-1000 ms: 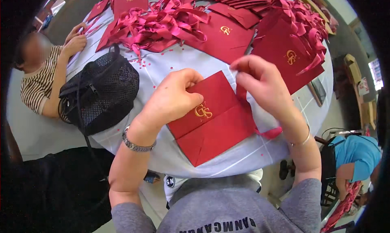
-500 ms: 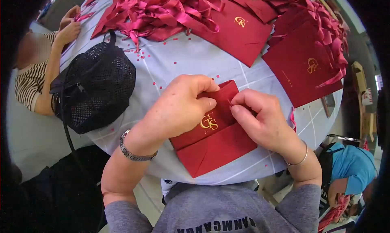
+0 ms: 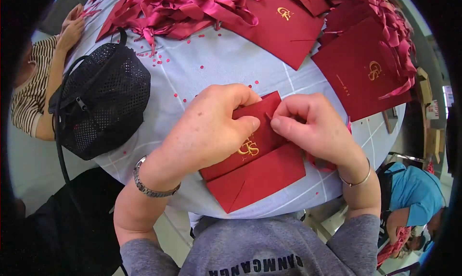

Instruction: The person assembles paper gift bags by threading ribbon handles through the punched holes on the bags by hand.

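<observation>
A flat red paper gift bag (image 3: 260,177) with gold lettering on its front lies folded before me on the table. My left hand (image 3: 216,119) grips its upper part, thumb on the front and fingertips hidden behind the far edge. At the bag's upper right, my right hand (image 3: 305,124) pinches a thin red ribbon end between thumb and forefinger, its tip close to the bag's surface. More of that pink-red ribbon (image 3: 321,164) hangs below my right hand beside the bag.
A black mesh bag (image 3: 103,93) stands at left on the white cloth (image 3: 173,74). Loose ribbons (image 3: 183,11) and stacked red bags (image 3: 361,69) fill the far side. Small red paper dots lie scattered. One person in stripes (image 3: 36,83) sits left; another in blue (image 3: 416,192) is right.
My right hand has shifted slightly right and up, and its ribbon tip now shows against the bag. A ribbon loop has come into sight below that hand. My left hand keeps its grip.
</observation>
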Demonstrator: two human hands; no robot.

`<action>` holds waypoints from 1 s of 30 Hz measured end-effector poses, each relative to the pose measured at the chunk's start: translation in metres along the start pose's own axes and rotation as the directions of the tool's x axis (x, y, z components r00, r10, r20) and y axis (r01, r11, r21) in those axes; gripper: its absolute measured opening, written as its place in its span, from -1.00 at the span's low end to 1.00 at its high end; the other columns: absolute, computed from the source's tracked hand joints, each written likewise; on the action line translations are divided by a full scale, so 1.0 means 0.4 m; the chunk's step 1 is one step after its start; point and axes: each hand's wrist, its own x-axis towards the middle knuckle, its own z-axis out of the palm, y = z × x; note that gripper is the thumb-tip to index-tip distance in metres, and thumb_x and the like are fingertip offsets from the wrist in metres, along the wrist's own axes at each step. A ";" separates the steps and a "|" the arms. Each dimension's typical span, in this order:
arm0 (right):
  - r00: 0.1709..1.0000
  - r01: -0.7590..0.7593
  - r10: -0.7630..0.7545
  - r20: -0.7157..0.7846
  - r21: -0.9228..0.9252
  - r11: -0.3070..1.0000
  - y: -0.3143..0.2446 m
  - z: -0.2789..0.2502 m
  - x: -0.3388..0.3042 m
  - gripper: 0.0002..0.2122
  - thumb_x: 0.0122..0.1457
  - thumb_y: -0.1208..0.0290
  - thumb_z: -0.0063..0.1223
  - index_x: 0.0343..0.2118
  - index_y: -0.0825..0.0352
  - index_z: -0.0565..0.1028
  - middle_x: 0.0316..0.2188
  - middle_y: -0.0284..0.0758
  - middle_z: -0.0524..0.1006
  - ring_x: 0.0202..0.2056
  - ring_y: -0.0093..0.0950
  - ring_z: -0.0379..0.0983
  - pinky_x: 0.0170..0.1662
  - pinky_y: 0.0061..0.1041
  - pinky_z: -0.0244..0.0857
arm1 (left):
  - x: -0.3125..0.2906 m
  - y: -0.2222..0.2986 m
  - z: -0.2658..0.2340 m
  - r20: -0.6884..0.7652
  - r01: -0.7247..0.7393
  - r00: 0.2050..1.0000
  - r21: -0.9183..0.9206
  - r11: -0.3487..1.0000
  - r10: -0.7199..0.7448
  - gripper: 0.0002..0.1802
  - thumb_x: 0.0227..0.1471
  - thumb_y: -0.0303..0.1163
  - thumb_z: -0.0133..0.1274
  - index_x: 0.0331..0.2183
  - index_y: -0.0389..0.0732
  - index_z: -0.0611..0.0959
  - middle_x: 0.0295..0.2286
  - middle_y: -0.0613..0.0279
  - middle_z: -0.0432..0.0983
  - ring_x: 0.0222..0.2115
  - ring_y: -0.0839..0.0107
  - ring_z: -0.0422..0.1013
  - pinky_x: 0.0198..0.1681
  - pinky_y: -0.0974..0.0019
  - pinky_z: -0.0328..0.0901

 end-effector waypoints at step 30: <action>0.974 0.151 -0.166 -0.153 -0.102 0.983 0.021 0.036 -0.011 -0.84 0.09 0.42 0.11 -0.50 0.42 0.50 -0.68 -0.49 0.44 -0.62 -0.74 0.29 -0.58 -0.67 0.13 | -0.010 0.007 0.038 -0.210 -0.017 0.976 0.208 0.978 0.062 -0.83 -0.17 -0.56 0.10 -0.40 -0.38 0.57 -0.52 0.10 0.56 -0.45 0.49 0.47 -0.36 0.37 0.36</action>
